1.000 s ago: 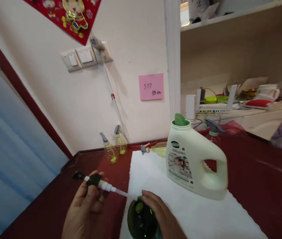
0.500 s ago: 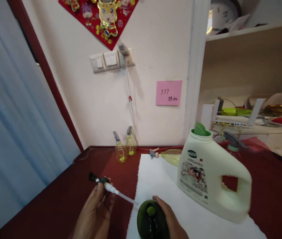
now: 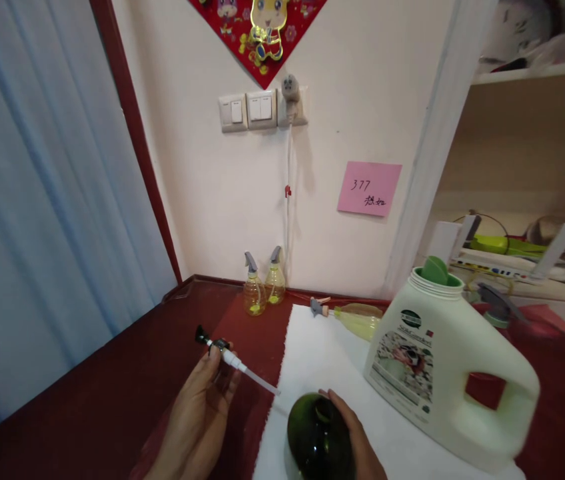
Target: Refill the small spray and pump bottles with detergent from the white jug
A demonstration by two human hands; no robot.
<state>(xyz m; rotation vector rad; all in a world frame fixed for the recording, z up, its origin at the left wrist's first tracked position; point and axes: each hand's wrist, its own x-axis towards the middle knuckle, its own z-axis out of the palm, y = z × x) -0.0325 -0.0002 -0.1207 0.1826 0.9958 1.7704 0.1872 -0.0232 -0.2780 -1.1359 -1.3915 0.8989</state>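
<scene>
My left hand (image 3: 207, 393) grips a pump head (image 3: 231, 359) with a black nozzle and white collar, its clear dip tube slanting down to the right. At the bottom, my right hand (image 3: 355, 437) is wrapped round a dark green bottle (image 3: 318, 440) with an uncovered mouth, tilted toward me. The tube's end is close to the bottle but apart from it. To the right stands a large pale green jug (image 3: 442, 360) with a handle, a printed label and a green piece in its mouth.
Two clear yellow spray bottles (image 3: 255, 293) stand by the wall. Another yellow spray bottle (image 3: 360, 320) lies on the white cloth (image 3: 307, 347). Behind the jug is a grey spray head (image 3: 500, 303). A blue curtain (image 3: 62, 200) hangs at left; shelves (image 3: 532, 133) are at right.
The view has turned, so the surroundings sit farther right and tilted. Both hands keep their hold; the bottle's mouth now shows as a dark opening.
</scene>
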